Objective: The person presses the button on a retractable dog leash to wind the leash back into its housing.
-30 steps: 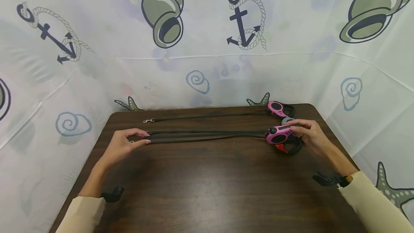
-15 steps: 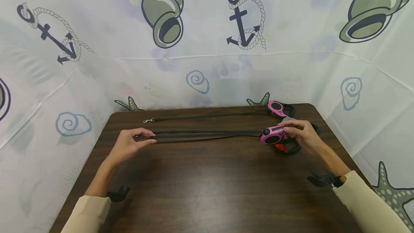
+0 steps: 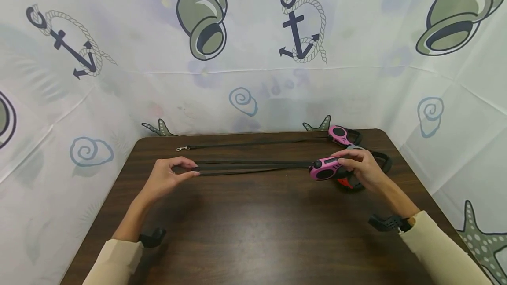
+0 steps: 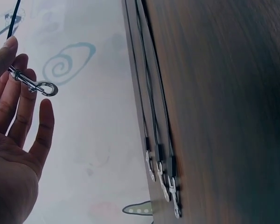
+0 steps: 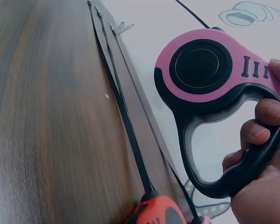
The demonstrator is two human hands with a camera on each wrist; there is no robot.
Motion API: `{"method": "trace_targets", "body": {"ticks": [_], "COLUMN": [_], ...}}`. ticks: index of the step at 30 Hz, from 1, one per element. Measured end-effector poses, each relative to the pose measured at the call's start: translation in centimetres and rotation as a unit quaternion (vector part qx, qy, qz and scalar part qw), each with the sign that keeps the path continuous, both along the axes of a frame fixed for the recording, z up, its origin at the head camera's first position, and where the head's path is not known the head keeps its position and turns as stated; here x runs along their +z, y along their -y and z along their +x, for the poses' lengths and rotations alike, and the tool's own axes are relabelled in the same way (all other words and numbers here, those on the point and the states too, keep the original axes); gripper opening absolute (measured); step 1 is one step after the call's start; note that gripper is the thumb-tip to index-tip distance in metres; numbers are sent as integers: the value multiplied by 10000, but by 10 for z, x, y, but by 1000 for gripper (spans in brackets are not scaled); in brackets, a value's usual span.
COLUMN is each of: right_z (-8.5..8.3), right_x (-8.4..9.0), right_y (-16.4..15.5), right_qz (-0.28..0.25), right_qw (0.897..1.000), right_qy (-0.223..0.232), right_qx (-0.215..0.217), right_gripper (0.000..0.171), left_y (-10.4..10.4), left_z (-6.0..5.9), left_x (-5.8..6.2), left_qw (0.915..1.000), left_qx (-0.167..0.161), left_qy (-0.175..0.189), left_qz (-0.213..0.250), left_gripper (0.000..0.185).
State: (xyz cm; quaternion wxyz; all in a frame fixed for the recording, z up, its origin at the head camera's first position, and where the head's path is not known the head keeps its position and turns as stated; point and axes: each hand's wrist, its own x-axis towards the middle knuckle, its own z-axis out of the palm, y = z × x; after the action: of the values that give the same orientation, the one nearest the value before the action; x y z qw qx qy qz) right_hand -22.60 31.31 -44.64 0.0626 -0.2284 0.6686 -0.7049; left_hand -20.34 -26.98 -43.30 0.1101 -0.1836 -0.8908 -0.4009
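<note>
My right hand grips a pink retractable leash handle just above the dark wooden table. In the right wrist view its fingers curl round the black grip below the pink housing. My left hand pinches the clip end of that leash's black strap. The left wrist view shows the metal clip lying against my fingers. A red leash housing lies under my right hand.
A second pink leash lies at the table's back edge, its strap stretched left to a clip. Three more clips and straps lie side by side on the table. A printed sheet with anchors and shells walls in the table.
My right hand has carried the pink leash handle to the left. My left hand has moved right with the clip, so the stretch of strap between them is shorter.
</note>
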Motion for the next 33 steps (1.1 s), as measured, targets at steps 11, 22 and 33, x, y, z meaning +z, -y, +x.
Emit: {"method": "trace_targets", "body": {"ticks": [11, 22, 33], "right_z": [1, 1, 1], "right_x": [-2, -2, -3], "right_y": [18, 41, 58], "right_qz": [68, 376, 131], "right_qw": [9998, 9993, 9998], "right_qy": [179, 73, 8], "right_qx": [26, 13, 140], "right_gripper": [27, 25, 24], "left_y": [-13, -28, -45], "left_z": [2, 3, 0], "left_x": [3, 4, 4], "left_qw": [9999, 9994, 9982], "left_qx": [-51, -201, -429], "left_qy": [80, 216, 181], "left_qz": [35, 155, 379], "left_gripper": [19, 21, 18]}}
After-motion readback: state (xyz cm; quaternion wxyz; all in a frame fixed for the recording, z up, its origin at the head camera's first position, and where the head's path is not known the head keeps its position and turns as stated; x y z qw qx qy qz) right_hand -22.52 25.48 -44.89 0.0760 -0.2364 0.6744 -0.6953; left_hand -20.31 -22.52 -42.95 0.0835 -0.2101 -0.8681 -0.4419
